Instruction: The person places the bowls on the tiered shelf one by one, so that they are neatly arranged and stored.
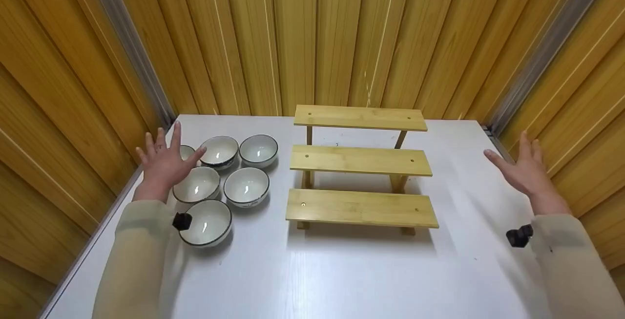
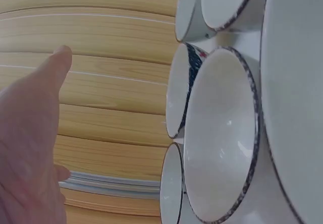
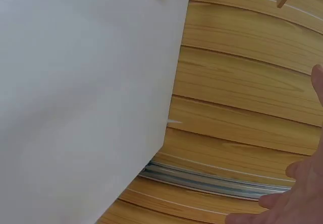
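Observation:
My left hand (image 1: 166, 162) is held with fingers spread above the left group of bowls, holding nothing. Several white bowls with dark rims stand upright there; the front one (image 1: 206, 223) sits below my wrist, and one at the back left (image 1: 186, 152) is partly hidden by the hand. In the left wrist view a bowl (image 2: 222, 138) stands beside the hand, others around it. On the far side, my right hand (image 1: 527, 175) is raised near the table's right edge, fingers extended, holding nothing. A three-tier wooden shelf (image 1: 361, 160) stands between the hands, its steps bare.
Everything stands on a white table (image 1: 351, 280). Wood-patterned panels (image 1: 337, 35) close it in at the back and both sides, with grey metal posts (image 1: 547, 50) at the corners. A small black device is strapped at each wrist.

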The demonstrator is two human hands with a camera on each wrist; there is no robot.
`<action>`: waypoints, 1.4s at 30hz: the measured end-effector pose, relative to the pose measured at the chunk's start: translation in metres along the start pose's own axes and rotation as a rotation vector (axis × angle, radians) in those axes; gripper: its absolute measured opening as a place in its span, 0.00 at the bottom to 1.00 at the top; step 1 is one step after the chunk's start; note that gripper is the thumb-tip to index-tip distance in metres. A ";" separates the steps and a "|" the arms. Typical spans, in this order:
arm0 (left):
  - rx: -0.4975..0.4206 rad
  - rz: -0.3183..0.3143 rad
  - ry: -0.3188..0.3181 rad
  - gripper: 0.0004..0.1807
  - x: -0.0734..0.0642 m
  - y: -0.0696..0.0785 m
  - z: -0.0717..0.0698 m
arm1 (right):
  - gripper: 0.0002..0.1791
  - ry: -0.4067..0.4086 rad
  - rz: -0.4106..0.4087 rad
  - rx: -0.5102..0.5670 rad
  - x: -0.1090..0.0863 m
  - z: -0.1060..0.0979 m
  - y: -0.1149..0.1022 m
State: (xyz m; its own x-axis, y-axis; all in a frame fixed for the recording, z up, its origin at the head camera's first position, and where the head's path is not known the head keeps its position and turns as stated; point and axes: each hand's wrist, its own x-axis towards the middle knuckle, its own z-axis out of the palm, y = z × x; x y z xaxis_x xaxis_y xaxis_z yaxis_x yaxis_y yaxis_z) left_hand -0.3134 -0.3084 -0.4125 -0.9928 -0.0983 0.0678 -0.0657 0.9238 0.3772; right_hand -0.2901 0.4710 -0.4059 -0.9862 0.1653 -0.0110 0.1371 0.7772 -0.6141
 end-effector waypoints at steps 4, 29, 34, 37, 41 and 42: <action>-0.062 -0.028 -0.009 0.61 -0.010 0.000 -0.001 | 0.57 -0.039 -0.025 0.141 -0.007 0.008 -0.004; -0.748 -0.306 -0.251 0.57 -0.093 -0.053 0.020 | 0.16 -0.574 -0.006 1.070 -0.066 0.081 -0.006; -0.860 -0.299 -0.317 0.53 -0.103 -0.066 0.039 | 0.18 -0.652 0.013 1.198 -0.072 0.095 -0.006; -0.947 -0.295 -0.341 0.53 -0.106 -0.072 0.048 | 0.19 -0.678 0.035 1.218 -0.074 0.104 -0.008; -1.044 -0.288 -0.358 0.50 -0.111 -0.074 0.059 | 0.22 -0.739 -0.015 1.236 -0.075 0.112 -0.009; -1.061 -0.281 -0.363 0.49 -0.112 -0.074 0.062 | 0.23 -0.748 -0.026 1.240 -0.075 0.114 -0.010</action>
State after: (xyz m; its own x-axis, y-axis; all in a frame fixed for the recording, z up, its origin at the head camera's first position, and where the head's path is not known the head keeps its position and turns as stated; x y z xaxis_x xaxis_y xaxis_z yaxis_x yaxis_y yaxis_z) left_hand -0.2038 -0.3434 -0.5050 -0.9381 0.0197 -0.3459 -0.3427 0.0937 0.9347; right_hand -0.2282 0.3817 -0.4888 -0.8568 -0.4922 -0.1536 0.3348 -0.3046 -0.8917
